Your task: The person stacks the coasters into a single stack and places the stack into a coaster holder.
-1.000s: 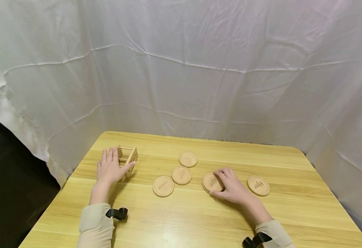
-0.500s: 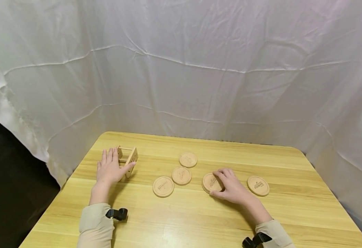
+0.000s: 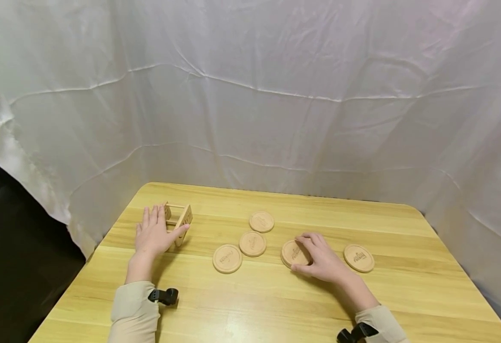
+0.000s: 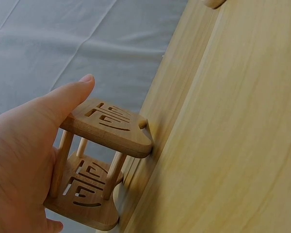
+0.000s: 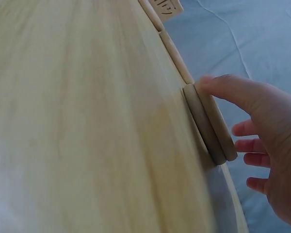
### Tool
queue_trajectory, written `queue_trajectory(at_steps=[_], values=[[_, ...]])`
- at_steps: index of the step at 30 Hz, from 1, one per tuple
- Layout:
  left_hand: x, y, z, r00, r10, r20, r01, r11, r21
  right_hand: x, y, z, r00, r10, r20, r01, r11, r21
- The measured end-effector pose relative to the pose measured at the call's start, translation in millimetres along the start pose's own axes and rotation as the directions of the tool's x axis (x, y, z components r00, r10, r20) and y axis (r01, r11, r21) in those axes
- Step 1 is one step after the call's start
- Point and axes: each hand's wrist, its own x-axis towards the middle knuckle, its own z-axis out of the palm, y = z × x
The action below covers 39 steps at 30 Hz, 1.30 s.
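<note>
At a yellow wooden counter [image 3: 254,305], left hand [image 3: 152,237] still grips slotted tan-wood rack [image 4: 106,133], right hand [image 3: 325,262] two unlifted, stacked tan-wood discs [image 3: 293,255]

The left sleeve [image 3: 133,312] and right sleeve [image 3: 383,324] are beige, each bearing a black device [image 3: 163,296] (rounded at one end).

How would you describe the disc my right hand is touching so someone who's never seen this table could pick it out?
Face the pale wooden table and find the right hand. By its thumb is a round, light wooden disc with dark markings on its face. Only this one visibly sits stacked on a second disc.
</note>
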Motion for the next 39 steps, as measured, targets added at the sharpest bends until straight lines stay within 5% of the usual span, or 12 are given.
queue_trajectory(at_steps=[20,39], values=[[0.9,0.7,0.9,1.0,-0.002,-0.014,0.002,1.0,-0.012,9.4,-8.1,-13.7,0.993,-0.082,-0.081,0.078,0.996,-0.049],[0.4,-1.7,3.2,1.0,-0.01,-0.007,0.01,1.0,-0.001,45.5,-45.4,-13.7,0.976,-0.151,-0.156,0.143,0.988,-0.057]])
